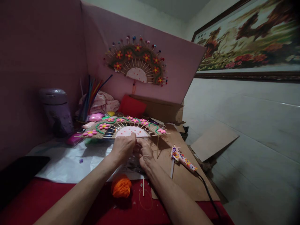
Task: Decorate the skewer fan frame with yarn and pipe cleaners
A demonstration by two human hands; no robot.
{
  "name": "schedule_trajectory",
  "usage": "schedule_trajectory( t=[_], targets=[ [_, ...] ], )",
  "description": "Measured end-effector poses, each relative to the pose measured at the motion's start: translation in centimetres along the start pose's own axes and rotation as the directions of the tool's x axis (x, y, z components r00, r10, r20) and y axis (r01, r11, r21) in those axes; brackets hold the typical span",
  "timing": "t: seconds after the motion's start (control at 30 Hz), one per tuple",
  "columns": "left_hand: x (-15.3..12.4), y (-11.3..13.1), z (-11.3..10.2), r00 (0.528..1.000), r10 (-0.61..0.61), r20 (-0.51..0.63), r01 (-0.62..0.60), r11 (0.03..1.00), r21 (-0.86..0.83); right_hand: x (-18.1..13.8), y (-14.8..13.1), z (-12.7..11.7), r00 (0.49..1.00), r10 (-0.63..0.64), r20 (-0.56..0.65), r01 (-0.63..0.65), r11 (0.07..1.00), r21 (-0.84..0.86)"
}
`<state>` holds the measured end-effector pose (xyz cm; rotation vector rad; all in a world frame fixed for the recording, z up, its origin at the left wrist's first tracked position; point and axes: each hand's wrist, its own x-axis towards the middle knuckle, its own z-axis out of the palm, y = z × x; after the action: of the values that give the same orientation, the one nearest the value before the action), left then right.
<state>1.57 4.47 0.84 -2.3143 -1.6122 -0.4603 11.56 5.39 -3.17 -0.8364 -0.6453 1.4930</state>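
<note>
Both hands meet at the lower middle of a handmade fan [131, 132], which is held up tilted above the table. It has a burlap band with pink clay flowers, a green wavy line, thin stick ribs and a white dotted half-circle. My left hand [124, 145] is closed on the fan's bottom edge, its thumb against the white half-circle. Beside it, the fingers of my right hand [144, 151] are pinched together just under that edge; what lies between them is hidden. Below the hands sits a ball of orange yarn [121, 186] on the red cloth.
A flower-patterned glue gun [184, 159] with a black cord lies on a cardboard sheet [187, 184] to the right. A similar fan [138, 62] hangs on the pink board. At left stand a purple bottle [56, 111] and a dark phone-like slab [23, 170].
</note>
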Motion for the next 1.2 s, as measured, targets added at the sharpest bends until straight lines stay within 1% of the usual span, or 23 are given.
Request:
schedule_trajectory(
  t=[0.23,0.33,0.47,0.7,0.9,1.2],
  targets=[
    [-0.4,-0.2,-0.3,0.996,-0.072,0.055,0.076,0.995,-0.071,0.0,0.0,0.1,0.999,-0.017,0.035,0.018,1.0,-0.012],
    [-0.5,-0.3,-0.4,0.994,-0.091,0.056,0.096,0.991,-0.094,-0.1,-0.2,0.1,0.999,-0.007,0.043,0.009,0.999,-0.044],
    [-0.9,-0.5,-0.6,0.989,-0.121,0.081,0.129,0.985,-0.11,-0.2,-0.3,0.0,0.998,-0.04,0.05,0.044,0.994,-0.096],
    [-1.4,-0.1,-1.2,0.98,-0.091,0.175,0.108,0.99,-0.093,0.1,-0.2,-0.2,0.997,-0.053,0.052,0.058,0.992,-0.111],
    [-1.6,-0.1,-0.8,0.983,-0.076,0.164,0.095,0.99,-0.108,0.0,-0.5,-0.1,0.998,-0.048,0.027,0.051,0.991,-0.127],
    [-1.8,0.0,-0.9,0.975,-0.118,0.188,0.138,0.985,-0.101,-0.6,-1.1,0.5,0.999,-0.035,0.037,0.038,0.995,-0.093]
  ],
)
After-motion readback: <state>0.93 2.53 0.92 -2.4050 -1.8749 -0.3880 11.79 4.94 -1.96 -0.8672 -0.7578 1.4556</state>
